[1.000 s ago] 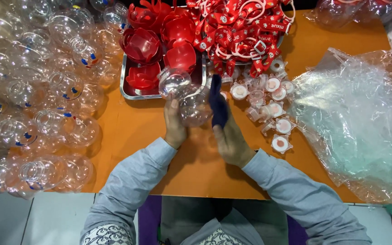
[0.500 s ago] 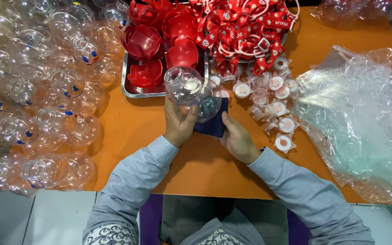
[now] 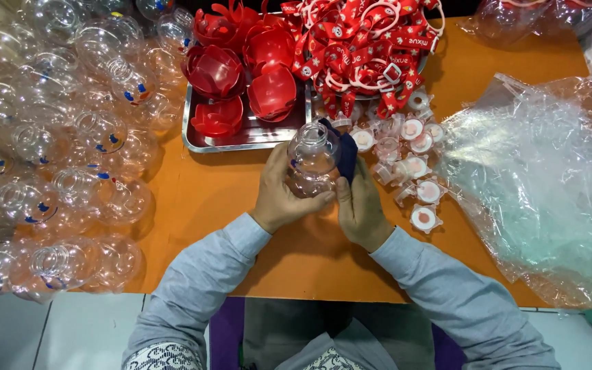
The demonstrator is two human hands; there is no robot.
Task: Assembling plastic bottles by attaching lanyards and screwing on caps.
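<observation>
Your left hand [image 3: 282, 195] has its grip closed around a clear plastic bottle [image 3: 312, 159] at frame centre, just below the metal tray [image 3: 241, 140] of red bowls [image 3: 241, 75]. Your right hand [image 3: 360, 209] pinches a dark blue cloth [image 3: 346, 154] against the bottle's right side. Small white caps [image 3: 412, 164] lie right of it on the orange surface [image 3: 207, 199]; empty clear bottles [image 3: 70, 137] pile at left.
</observation>
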